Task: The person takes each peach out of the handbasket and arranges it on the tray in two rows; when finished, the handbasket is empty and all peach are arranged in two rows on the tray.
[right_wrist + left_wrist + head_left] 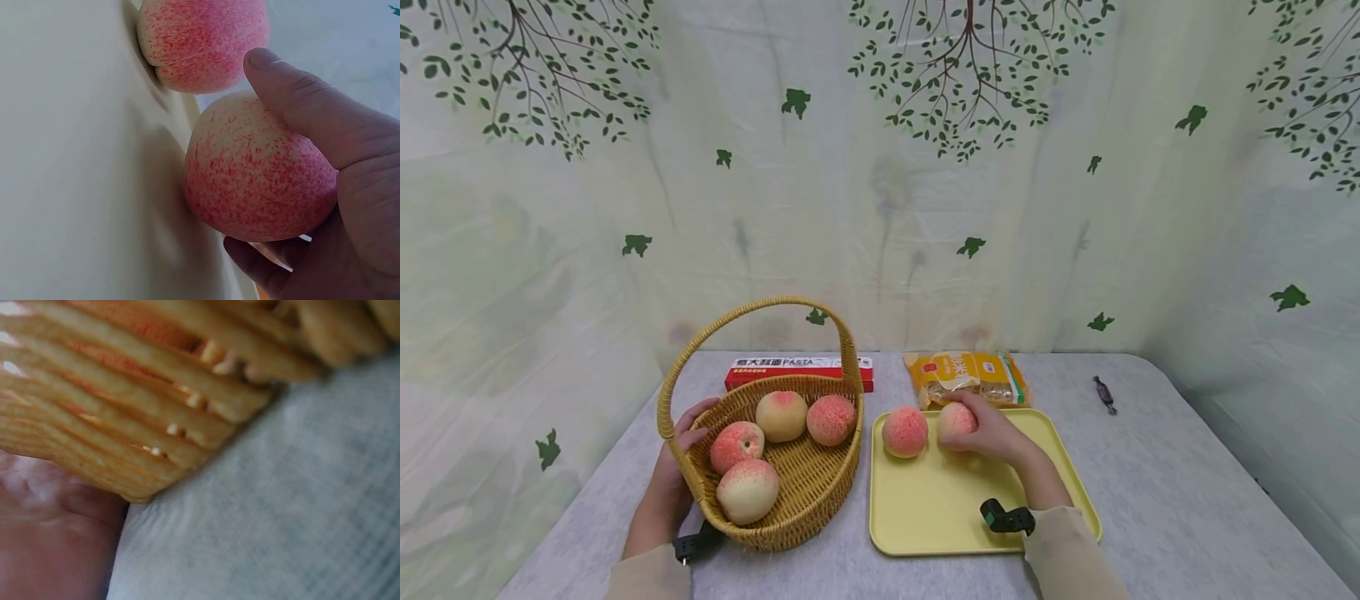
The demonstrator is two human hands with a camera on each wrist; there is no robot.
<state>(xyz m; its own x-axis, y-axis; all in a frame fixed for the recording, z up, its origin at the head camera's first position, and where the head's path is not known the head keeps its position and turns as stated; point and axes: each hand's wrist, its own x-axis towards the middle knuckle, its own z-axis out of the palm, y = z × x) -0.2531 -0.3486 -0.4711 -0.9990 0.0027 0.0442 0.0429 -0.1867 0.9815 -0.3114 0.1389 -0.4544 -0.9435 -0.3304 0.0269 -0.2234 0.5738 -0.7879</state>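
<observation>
My right hand (pixel 988 429) grips a pink-speckled peach (pixel 259 169) low over the yellow tray (pixel 951 508), thumb on one side and fingers on the other. Beside it on the tray sits a second, redder peach (pixel 905 432). At the left stands a woven wicker basket (pixel 808 492) with a tall arched handle. Several peaches lie inside it, among them a pale one (pixel 748 492) at the near side. My left hand (pixel 673 467) holds the basket's left side, fingers at the rim by the handle's foot. In the left wrist view the palm lies against the woven wall (pixel 125 412).
Behind the basket lies a red and white pasta box (pixel 865 375). A yellow food packet (pixel 973 375) lies at the tray's far edge. Farther right is a small dark wrapped item (pixel 1105 395). A leaf-printed curtain (pixel 910 208) hangs behind the grey table (pixel 1187 500).
</observation>
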